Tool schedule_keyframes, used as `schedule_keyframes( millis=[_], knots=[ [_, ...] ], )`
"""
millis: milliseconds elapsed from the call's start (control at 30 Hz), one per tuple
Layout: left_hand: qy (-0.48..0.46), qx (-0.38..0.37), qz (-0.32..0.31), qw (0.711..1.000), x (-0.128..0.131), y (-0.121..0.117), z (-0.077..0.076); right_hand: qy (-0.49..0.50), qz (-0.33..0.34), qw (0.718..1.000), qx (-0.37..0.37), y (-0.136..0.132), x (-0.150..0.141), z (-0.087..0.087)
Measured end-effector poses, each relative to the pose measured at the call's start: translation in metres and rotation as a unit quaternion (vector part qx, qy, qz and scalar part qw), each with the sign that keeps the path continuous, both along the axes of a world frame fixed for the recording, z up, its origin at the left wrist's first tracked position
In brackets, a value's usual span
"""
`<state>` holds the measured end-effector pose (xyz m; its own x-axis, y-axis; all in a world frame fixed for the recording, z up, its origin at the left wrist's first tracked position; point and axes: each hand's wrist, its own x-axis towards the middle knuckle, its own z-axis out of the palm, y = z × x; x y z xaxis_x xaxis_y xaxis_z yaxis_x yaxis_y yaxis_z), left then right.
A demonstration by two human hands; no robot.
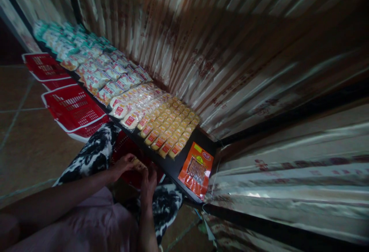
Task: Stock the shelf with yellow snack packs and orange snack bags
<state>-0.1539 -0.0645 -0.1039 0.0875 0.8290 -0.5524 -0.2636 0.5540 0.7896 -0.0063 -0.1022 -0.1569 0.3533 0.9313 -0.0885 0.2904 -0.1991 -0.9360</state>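
Observation:
My left hand (124, 165) and my right hand (148, 184) meet over a red basket (127, 148) on my lap, below the edge of a dark shelf (173, 167). Both hands close around a small pale packet (138, 164). The left hand grips it from the left. From below, the right hand's fingers curl up to it. On the shelf just above lie rows of yellow snack packets (170, 129) and clear packets with red labels (129, 109). An orange packet (196, 169) lies alone at the shelf's near end.
More packets in white, red and teal (72, 48) run along the shelf to the far left. Red plastic baskets (75, 109) lie stacked on the tiled floor. A corrugated metal wall (230, 52) backs the shelf. My black-and-white patterned clothing (92, 156) covers my knees.

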Motion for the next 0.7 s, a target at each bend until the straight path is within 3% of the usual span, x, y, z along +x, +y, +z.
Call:
schedule_keyframes(
  millis=[233, 700],
  knots=[
    [0.096, 0.073, -0.041, 0.992, 0.003, -0.004, 0.002, 0.051, -0.022, 0.998, -0.016, 0.004, 0.000, -0.004],
    [0.100, 0.054, -0.027, 0.993, -0.002, 0.004, -0.011, 0.068, 0.006, 0.997, -0.028, 0.005, -0.005, -0.008]
  ],
)
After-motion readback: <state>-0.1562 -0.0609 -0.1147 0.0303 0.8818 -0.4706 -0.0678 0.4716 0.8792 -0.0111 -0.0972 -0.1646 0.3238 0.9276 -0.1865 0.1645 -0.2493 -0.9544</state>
